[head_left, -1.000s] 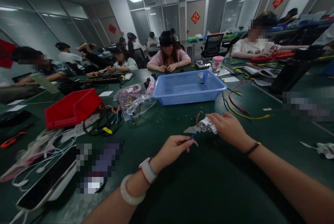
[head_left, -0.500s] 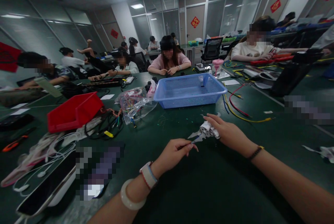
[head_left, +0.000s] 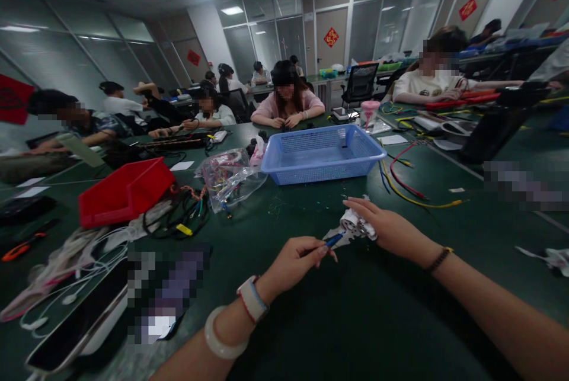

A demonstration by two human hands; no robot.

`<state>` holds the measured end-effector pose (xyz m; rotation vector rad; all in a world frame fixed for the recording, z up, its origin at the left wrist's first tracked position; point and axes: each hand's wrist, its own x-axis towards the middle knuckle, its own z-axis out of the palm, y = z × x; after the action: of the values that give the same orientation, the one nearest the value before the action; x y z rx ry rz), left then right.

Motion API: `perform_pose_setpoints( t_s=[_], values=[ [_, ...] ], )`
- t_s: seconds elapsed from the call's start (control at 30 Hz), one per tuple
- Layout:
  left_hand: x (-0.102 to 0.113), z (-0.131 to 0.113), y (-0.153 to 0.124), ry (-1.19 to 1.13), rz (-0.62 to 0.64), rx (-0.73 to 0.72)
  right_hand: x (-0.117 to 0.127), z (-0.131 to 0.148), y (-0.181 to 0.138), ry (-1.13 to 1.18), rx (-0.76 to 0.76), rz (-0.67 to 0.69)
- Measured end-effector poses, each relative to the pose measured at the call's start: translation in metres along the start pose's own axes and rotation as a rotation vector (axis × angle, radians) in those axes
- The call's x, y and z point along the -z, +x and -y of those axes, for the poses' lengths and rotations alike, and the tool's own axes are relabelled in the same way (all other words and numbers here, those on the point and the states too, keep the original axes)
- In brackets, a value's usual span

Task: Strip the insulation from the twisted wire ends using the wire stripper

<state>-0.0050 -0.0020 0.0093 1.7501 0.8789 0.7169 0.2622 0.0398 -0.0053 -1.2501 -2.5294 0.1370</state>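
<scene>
We look across a dark green table [head_left: 355,322], the broadest thing here, and take the blue basket [head_left: 320,176] as our landmark. It stands upright just beyond the hands, probably to be within easy reach; its mesh wall veils part of its floor from us. Left of the basket, the red bin [head_left: 128,191] has its inside mostly turned away, so we cannot tell what it holds. Between bin and basket lies a clear plastic bag [head_left: 229,172]; creases and glare blur the coloured wires in it.

On the near side of the basket, our right hand [head_left: 391,228] has its fingers wrapped around the pliers [head_left: 350,224], which point leftward, seemingly so that their nose meets what the other hand offers. Its palm and fingers hide most of the handles, and we cannot tell how hard it squeezes.

Our left hand [head_left: 300,259], nearer to us than the basket, has thumb and fingers pinched together on a blue wire [head_left: 333,240]. Holding it close to the end likely keeps that end steady. The tip lies against the pliers' nose, in front of the basket; as far as we can make out, the two touch, but whether the jaws bite the wire is too small to see. The rest of the wire is hidden by the hand.
</scene>
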Motion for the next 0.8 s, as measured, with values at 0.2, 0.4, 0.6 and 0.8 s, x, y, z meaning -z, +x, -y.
perform_pose_setpoints(
  t_s=[0.2,0.4,0.6,0.8],
  values=[
    [0.000,0.002,0.000,-0.003,0.003,0.002,0.003,0.003,0.002,-0.095,-0.012,-0.001],
    [0.000,0.005,0.000,-0.060,-0.004,0.047,0.010,0.005,0.004,-0.346,0.055,-0.069],
    [-0.001,-0.002,0.000,-0.133,0.076,0.163,0.017,0.006,0.003,-0.481,0.058,-0.138],
    [-0.004,0.000,0.003,-0.318,0.164,0.235,0.020,0.009,0.002,-0.555,0.021,-0.209]
  ],
)
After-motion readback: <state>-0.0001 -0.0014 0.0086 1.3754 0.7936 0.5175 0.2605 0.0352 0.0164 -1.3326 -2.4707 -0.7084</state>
